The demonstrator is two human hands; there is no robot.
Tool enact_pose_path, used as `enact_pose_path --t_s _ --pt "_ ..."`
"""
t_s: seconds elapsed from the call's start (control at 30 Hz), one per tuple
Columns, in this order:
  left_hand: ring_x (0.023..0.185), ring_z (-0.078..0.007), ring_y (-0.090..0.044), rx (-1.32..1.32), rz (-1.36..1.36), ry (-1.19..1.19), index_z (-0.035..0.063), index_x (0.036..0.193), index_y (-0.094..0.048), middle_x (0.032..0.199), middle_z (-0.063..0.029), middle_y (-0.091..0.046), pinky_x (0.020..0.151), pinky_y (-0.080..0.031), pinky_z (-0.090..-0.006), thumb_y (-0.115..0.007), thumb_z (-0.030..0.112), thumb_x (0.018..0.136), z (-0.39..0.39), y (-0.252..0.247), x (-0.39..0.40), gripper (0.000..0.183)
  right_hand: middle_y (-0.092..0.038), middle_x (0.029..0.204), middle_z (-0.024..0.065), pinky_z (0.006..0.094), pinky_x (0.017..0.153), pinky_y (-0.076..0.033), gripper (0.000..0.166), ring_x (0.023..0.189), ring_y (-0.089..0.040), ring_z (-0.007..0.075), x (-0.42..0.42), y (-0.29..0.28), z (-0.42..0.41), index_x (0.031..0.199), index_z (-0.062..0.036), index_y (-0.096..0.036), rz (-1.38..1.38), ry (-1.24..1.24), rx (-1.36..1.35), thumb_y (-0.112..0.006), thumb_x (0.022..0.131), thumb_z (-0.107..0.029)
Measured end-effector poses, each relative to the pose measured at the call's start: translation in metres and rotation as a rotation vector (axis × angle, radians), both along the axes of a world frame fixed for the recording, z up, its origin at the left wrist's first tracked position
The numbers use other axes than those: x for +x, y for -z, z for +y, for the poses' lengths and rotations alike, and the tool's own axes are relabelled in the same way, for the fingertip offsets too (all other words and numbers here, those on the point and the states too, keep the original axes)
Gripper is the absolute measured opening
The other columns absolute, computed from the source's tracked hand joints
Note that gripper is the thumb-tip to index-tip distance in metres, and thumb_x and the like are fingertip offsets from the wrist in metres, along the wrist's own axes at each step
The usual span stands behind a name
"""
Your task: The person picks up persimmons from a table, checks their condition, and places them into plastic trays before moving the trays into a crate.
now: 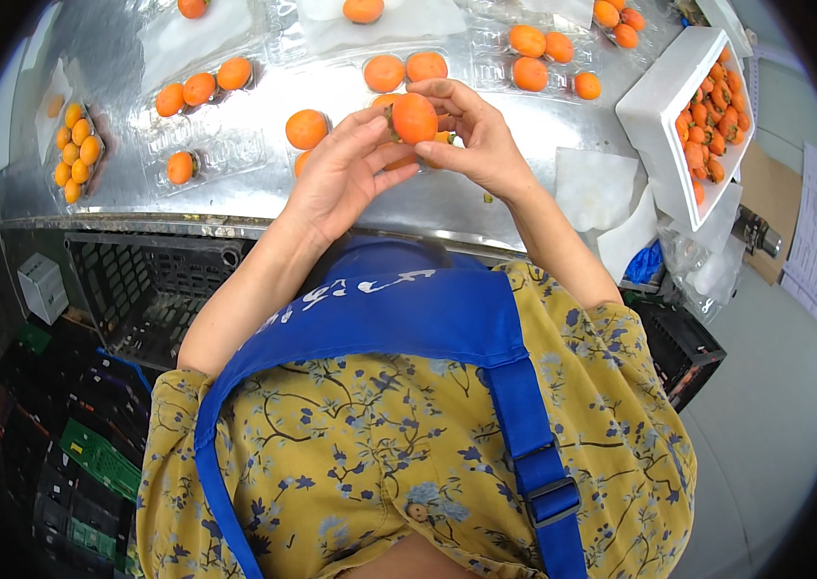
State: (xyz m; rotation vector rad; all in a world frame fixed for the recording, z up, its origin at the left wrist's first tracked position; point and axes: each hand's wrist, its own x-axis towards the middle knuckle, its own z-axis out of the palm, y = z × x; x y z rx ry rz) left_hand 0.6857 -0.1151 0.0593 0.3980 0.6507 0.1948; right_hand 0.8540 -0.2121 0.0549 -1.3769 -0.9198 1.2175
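An orange persimmon (414, 118) is held up between my two hands over the metal table. My right hand (470, 137) grips it from the right with thumb and fingers. My left hand (350, 163) is at its left side, fingers spread, close to its leafy calyx; whether the fingertips touch it I cannot tell. Under and behind my hands lie more persimmons, partly hidden, with two (384, 73) just beyond. Another persimmon (306, 129) rests left of my left hand. Clear plastic trays (228, 150) hold persimmons to the left, and a further tray (495, 74) does so at the back right.
A white foam box (658, 119) full of small persimmons stands tilted at right, beside white sheets (596, 187). A tray of smaller, yellower fruit (80, 130) lies far left. Below the metal table's edge (133, 223) is a black plastic crate (152, 289).
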Motion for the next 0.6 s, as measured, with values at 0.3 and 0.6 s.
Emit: enact_pose_path --t_s 0.3,0.6 --pt "0.113 -0.0253 -0.054 0.142 -0.040 -0.059 0.0036 0.133 -0.036 0.124 -0.0160 -0.050 0.095 -0.047 -0.0399 -0.061 0.013 0.088 -0.003 -0.008 -0.003 0.052 -0.057 0.119 0.0075 0.0311 0.088 -0.045 0.056 0.108 -0.055 0.0168 -0.004 -0.007 0.005 0.123 -0.0040 -0.052 -0.205 -0.022 0.126 -0.071 0.071 -0.013" --pt "0.115 -0.0241 -0.053 0.160 -0.104 -0.079 0.0039 0.134 -0.036 0.123 -0.0161 -0.051 0.096 -0.047 -0.0404 -0.061 0.013 0.088 -0.004 -0.009 -0.005 0.053 -0.057 0.119 0.0065 0.0313 0.090 -0.043 0.059 0.108 -0.055 0.0163 -0.007 -0.024 0.008 0.124 -0.0046 -0.051 -0.249 -0.065 0.103 -0.074 0.070 -0.015"
